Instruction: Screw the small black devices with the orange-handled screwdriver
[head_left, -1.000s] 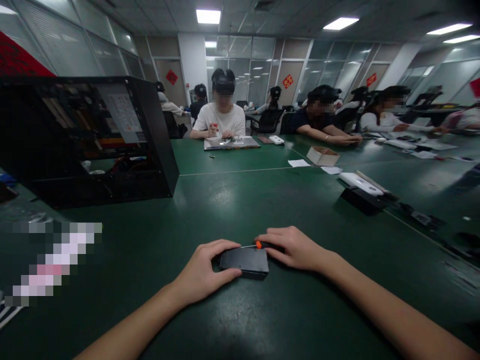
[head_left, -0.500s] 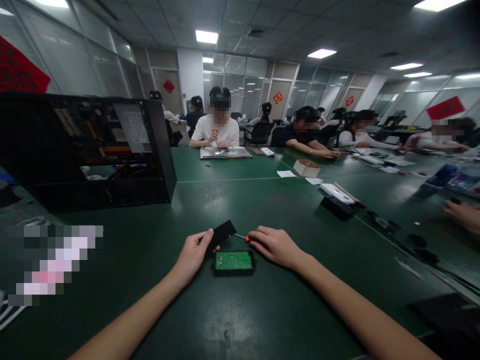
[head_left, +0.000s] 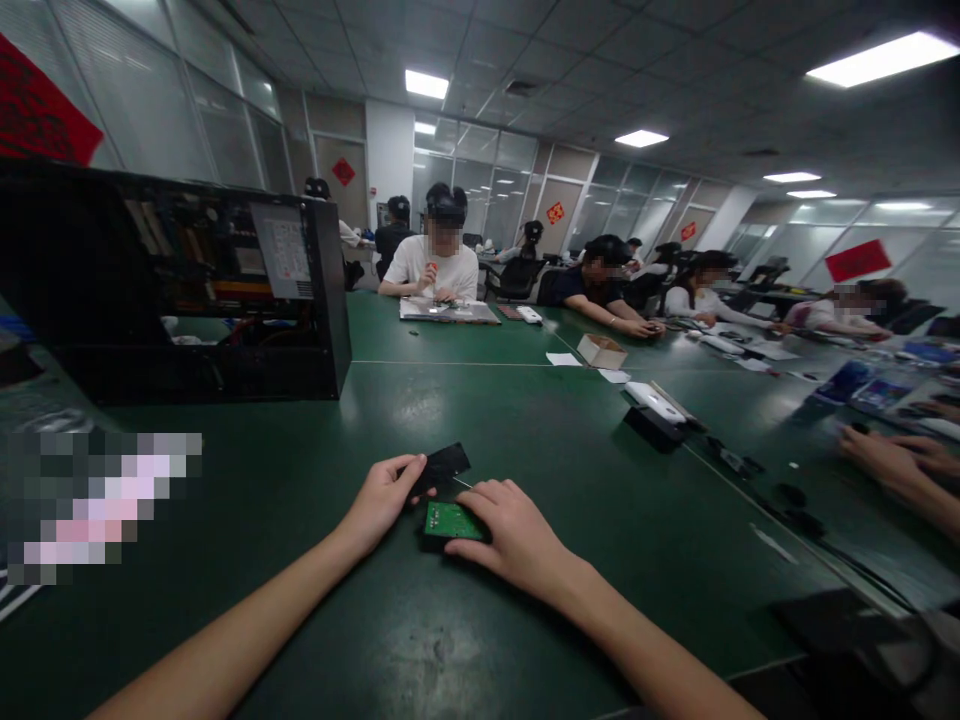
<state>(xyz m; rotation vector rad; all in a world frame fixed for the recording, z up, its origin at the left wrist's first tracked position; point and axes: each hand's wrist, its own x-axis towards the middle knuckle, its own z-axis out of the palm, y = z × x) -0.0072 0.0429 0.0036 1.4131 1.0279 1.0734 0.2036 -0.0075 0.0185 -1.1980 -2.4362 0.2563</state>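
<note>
In my left hand (head_left: 386, 497) is a flat black cover (head_left: 448, 464), pinched between thumb and fingers and tilted above the table. Just below it, a black case holding a green circuit board (head_left: 452, 519) lies board side up. My right hand (head_left: 514, 525) reaches over the case's right end, thumb at the near side and fingers at the far side. From beyond its fingertips pokes the thin metal shaft of a screwdriver (head_left: 463, 483), pointing at the cover. The screwdriver's handle is hidden behind the fingers.
An opened black computer tower (head_left: 322, 300) stands at the left. To the right lie a black box (head_left: 654, 428), a white device (head_left: 654, 402), a small open carton (head_left: 602, 350) and cables (head_left: 795, 508). Across the green table a person (head_left: 442, 260) works; another person's hands (head_left: 892, 460) are at far right.
My right hand has moved left and towards me, over the right end of the circuit board case. The screwdriver's orange part has gone out of sight. The view has turned slightly right.
</note>
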